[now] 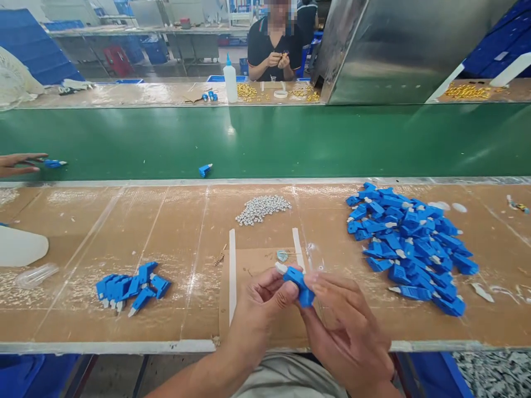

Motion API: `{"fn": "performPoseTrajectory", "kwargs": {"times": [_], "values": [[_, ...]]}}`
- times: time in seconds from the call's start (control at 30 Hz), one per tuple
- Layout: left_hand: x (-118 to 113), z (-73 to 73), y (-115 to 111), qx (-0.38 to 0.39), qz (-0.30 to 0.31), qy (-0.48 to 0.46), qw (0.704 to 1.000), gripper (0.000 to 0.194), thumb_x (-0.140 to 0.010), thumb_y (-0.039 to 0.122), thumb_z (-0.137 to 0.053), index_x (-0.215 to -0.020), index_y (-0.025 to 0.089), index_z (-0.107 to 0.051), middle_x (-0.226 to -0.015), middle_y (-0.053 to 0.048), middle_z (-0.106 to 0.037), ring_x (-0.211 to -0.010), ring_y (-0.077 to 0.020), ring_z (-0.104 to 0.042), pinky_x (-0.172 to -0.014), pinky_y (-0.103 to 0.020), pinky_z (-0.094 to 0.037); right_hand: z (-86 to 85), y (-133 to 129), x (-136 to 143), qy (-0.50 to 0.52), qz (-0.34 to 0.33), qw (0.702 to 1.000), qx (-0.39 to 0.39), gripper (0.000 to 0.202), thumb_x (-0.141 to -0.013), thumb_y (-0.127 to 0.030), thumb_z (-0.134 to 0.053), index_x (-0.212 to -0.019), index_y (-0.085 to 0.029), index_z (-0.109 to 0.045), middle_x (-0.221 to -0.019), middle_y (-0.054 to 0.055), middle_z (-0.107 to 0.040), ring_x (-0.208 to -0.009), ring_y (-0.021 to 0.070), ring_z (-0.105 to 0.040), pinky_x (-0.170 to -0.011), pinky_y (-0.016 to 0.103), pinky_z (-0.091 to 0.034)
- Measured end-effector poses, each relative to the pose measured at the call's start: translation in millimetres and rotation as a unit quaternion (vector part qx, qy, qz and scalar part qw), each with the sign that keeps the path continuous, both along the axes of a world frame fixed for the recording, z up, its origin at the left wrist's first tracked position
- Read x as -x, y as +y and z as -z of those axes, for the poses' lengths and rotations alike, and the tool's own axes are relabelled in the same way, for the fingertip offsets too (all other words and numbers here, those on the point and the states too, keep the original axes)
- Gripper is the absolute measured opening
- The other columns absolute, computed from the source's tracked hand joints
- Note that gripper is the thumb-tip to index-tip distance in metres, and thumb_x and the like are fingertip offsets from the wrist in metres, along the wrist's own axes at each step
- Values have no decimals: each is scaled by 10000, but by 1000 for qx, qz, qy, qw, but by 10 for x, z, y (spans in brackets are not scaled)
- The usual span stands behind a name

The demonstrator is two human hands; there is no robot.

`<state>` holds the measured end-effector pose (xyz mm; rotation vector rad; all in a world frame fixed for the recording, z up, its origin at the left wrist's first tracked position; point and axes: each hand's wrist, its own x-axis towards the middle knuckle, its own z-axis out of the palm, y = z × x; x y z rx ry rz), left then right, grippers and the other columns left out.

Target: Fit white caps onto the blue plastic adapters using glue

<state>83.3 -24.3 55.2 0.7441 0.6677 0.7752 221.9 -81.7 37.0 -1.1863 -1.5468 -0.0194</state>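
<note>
The left hand and right hand both pinch one blue piece with a white tip, held above the near edge of the worktop. Just beyond them lies a small heap of grey bits. A large pile of blue pieces sits to the right, and a smaller group of blue pieces to the left. Another blue piece rests on the green belt.

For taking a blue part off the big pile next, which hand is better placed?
Right, most likely. The right hand is nearer the big pile; the left hand would have to reach across it. Both hands are on the held part, so the right would need to let go first.
</note>
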Motion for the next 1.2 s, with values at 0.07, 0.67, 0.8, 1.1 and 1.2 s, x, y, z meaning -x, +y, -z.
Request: {"fn": "performPoseTrajectory", "kwargs": {"times": [0.07,0.67,0.8,1.1,1.2], "values": [[46,50,16,21,-46,-9,999,224,-877,324,-720,-1039,175,-759,-906,-47,-718,-841,-140,-657,-745,-207,-507,22,-44,4,43,-29,995,84,655,-791,-19,-755,-1371,-223,-531,-1201,119,-656,-1075,269,-653,-889,446,-590],[372,503,161,84,-178,-5,981,275,-871,283,-722,-1111,148,-725,-849,-18,-606,-720,-89,-612,-608,-160,-481,345,77,68,162,-73,900,397,163,-957,-332,-629,-887,-211,-714,-783,17,-576,-683,169,-526,-595,285,-408],[387,510,148,81,-173,-9,982,277,-873,282,-721,-1115,147,-729,-837,-21,-613,-719,-87,-603,-607,-158,-476,298,38,82,74,-76,932,345,104,-962,-211,-610,-959,-224,-713,-833,19,-558,-670,155,-515,-592,281,-407],[439,386,94,115,-102,-36,988,261,-880,345,-715,-983,109,-756,-676,-19,-635,-581,-77,-622,-520,-134,-466,243,-21,-53,208,-82,892,392,78,-965,-266,-621,-936,-244,-690,-893,19,-592,-734,156,-546,-649,273,-437],[431,353,80,141,-58,-61,986,265,-868,356,-727,-917,96,-745,-651,-27,-651,-553,-81,-636,-526,-133,-485,195,9,-153,338,-96,863,364,78,-964,-300,-630,-969,-250,-689,-964,26,-631,-691,133,-542,-625,256,-463]]}}
